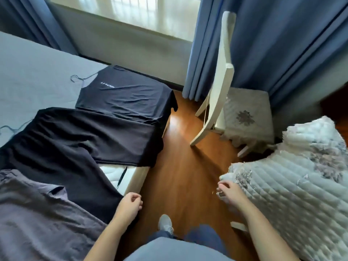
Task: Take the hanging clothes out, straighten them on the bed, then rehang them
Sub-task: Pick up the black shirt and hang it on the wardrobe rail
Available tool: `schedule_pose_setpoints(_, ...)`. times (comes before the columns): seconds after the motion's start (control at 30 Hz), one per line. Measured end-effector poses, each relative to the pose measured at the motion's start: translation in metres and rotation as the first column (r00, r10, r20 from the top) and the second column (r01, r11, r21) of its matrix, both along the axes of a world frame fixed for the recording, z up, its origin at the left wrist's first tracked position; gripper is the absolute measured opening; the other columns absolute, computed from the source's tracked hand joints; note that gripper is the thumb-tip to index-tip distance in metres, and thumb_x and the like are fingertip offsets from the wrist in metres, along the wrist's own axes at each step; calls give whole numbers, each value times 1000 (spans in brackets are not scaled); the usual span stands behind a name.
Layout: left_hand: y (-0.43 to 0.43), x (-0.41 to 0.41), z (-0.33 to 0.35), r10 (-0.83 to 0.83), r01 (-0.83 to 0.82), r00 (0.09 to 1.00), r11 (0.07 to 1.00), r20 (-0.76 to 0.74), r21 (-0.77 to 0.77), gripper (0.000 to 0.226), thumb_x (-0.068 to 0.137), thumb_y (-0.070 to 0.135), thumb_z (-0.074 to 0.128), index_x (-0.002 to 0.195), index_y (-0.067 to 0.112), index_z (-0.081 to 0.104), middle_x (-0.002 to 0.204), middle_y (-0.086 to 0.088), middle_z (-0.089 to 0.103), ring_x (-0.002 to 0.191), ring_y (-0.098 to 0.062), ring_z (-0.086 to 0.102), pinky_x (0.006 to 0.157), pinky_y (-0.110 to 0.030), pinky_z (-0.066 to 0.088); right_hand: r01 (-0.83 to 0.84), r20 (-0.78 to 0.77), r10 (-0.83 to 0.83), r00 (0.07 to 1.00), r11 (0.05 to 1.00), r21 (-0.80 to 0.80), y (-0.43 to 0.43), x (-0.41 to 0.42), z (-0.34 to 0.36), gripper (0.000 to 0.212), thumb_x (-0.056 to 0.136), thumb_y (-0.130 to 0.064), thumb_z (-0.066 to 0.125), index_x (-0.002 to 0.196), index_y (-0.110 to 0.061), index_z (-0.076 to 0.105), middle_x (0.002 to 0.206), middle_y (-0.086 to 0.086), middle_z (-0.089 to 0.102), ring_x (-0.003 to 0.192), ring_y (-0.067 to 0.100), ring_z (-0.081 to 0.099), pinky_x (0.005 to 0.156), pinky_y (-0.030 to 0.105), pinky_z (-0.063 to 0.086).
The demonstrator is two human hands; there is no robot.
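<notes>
Three garments lie spread on the bed (28,72) at the left. Farthest is a dark navy t-shirt (128,95) with white lettering, a wire hanger (81,79) poking from its neck. A black garment (79,136) overlaps it, with another hanger's hook (8,129) at its left end. Nearest lies a grey shirt (41,208). My left hand (130,205) hovers with loosely curled fingers at the bed's edge, beside the black garment's hem, holding nothing. Over the floor, my right hand (228,193) hangs with loosely curled fingers next to a quilted cover, and is empty too.
A white chair (216,102) with a quilted seat pad stands by blue curtains (282,44) at the right. A quilted floral cover (293,185) fills the lower right. A narrow strip of wooden floor (178,157) runs between it and the bed. My foot (165,223) is on it.
</notes>
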State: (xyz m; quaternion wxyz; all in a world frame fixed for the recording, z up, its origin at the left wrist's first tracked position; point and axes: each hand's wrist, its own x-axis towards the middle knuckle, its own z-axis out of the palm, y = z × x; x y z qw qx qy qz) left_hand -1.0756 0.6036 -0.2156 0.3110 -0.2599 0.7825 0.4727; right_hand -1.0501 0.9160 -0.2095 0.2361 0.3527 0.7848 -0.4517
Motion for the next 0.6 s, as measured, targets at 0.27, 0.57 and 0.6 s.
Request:
schedule_pose_setpoints(0.27,11,-122,-2,7,-13,1000,977,-29,-215,19,86,13,47,75,28,51,87,-6,67,87,-27,62,81,-37,47,-31,91,39,995,996,-82,33,-150,-30,14,95,-10,44,87,-12,55,81,9,62,61,15,53,36,10,34)
schedule_pose_setpoints(0.57,64,-209,15,570,-570,820,810,-47,-138,16,92,2,39,93,5,54,81,-10,59,67,-19,54,49,-9,44,-391,20,398,917,908,-153,39,-384,-19,12,95,-12,41,95,-10,53,78,5,62,73,22,58,59,23,42)
schedule_pose_setpoints(0.6,64,-212,17,599,-601,799,788,-61,-133,15,91,3,42,90,8,56,84,-11,62,70,-21,57,62,-16,49,-422,28,429,903,897,-134,36,-406,-17,13,96,-14,40,98,-11,53,81,6,63,72,20,58,57,23,40)
